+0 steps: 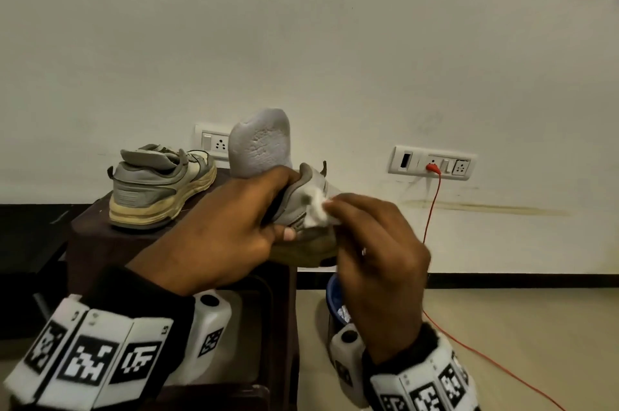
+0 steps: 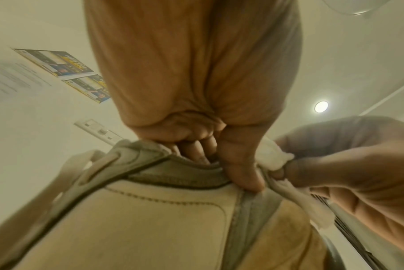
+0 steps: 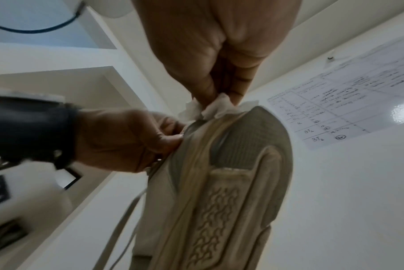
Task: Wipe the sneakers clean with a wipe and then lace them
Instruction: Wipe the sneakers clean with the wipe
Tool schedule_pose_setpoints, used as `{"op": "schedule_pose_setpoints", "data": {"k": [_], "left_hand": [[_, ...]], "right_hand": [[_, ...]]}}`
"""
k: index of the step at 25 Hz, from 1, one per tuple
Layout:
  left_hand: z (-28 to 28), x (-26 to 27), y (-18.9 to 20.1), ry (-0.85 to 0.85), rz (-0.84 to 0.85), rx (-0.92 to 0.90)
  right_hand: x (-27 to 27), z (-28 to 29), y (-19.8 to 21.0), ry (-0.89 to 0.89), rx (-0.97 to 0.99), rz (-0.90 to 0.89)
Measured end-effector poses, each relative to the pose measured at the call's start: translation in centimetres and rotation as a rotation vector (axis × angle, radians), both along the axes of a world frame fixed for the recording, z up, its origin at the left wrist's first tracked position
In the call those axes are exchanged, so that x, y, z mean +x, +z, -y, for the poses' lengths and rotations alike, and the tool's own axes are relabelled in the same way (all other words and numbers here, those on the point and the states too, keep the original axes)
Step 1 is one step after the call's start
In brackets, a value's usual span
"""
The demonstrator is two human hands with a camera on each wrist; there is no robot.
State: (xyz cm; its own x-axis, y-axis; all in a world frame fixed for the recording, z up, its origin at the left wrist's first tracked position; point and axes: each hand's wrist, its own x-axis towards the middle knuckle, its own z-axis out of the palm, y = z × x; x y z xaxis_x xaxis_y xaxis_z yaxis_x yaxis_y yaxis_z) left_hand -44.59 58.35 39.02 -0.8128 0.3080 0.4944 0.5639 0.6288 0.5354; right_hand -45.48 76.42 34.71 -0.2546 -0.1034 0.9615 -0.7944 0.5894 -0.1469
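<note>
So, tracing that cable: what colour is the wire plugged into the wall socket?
Red; the wire shows best in the head view.

a grey and cream sneaker (image 1: 160, 188) with a yellowed sole is being shown on a dark brown stool (image 1: 100, 236). just right of that sneaker, a pale grey insole (image 1: 263, 146) and a white wipe (image 1: 316, 209) are being seen, with a red cable (image 1: 432, 209) farther right. black-and-white square patterns are being displayed on the wrist bands (image 1: 90, 357).

One sneaker (image 1: 160, 186) stands on the bench (image 1: 90, 236), left of the held sneaker (image 1: 301, 209). Wall sockets (image 1: 432, 166) behind. Bucket (image 1: 335, 303) on floor, right of bench.
</note>
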Motion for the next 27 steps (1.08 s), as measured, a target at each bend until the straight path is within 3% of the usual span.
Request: {"op": "schedule_pose_setpoints", "data": {"k": [4, 9, 14, 17, 22, 27], "left_hand": [[0.4, 0.5, 0.2, -0.024, -0.029, -0.049], [0.4, 0.8, 0.2, -0.055, 0.027, 0.056], [1.5, 2.0, 0.0, -0.076, 0.103, 0.068], [2.5, 2.6, -0.2, -0.078, 0.15, 0.071], [4.8, 2.9, -0.9, 0.01, 0.17, 0.135], [5.9, 3.4, -1.2, -0.03, 0.188, 0.163]], "right_hand": [[-1.0, -0.8, 1.6, 0.0, -0.018, 0.07], [1.9, 0.5, 0.0, 0.053, 0.166, 0.02], [0.2, -0.1, 1.3, 0.025, 0.022, 0.149], [-0.3, 0.5, 1.3, 0.087, 0.041, 0.253], [1.9, 2.9, -0.6, 0.194, 0.241, 0.143], [0.2, 3.7, -0.4, 0.137, 0.118, 0.224]]}}
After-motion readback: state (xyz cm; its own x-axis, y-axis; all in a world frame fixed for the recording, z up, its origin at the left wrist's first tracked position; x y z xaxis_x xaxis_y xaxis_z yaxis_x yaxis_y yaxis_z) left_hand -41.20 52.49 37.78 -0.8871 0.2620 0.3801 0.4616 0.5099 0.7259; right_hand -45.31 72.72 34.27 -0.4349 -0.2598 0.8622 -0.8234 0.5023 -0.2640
